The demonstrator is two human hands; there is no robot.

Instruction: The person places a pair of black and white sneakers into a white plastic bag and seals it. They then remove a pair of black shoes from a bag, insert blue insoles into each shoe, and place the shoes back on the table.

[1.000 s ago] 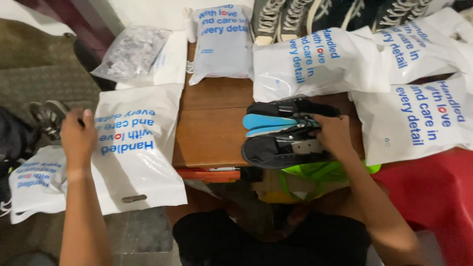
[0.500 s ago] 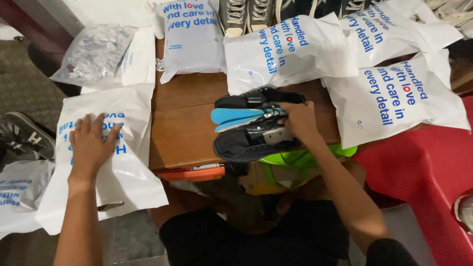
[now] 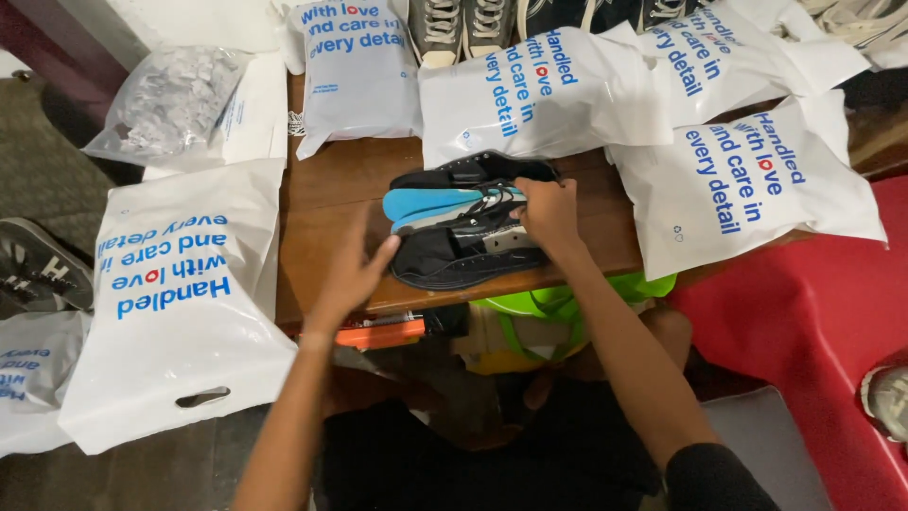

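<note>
the one camera sits on my head, looking steeply down and close over the wooden surface [image 3: 331, 199], which runs toward 12 o'clock; my lap fills the frame at 6 o'clock.

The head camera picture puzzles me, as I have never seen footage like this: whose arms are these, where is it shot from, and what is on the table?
There is no machine here. The camera sits on a person's head and looks down, so the two bare arms reaching in from the bottom are that person's own. The right hand grips a pair of black shoes at the laces; a blue insole lies between the shoes. The left hand is open, its fingertips at the toe of the nearer shoe. The shoes lie on a wooden table. Around them lie white plastic bags with blue print; a large one is on the left. More shoes stand at the far edge. A red surface is on the right.
</note>
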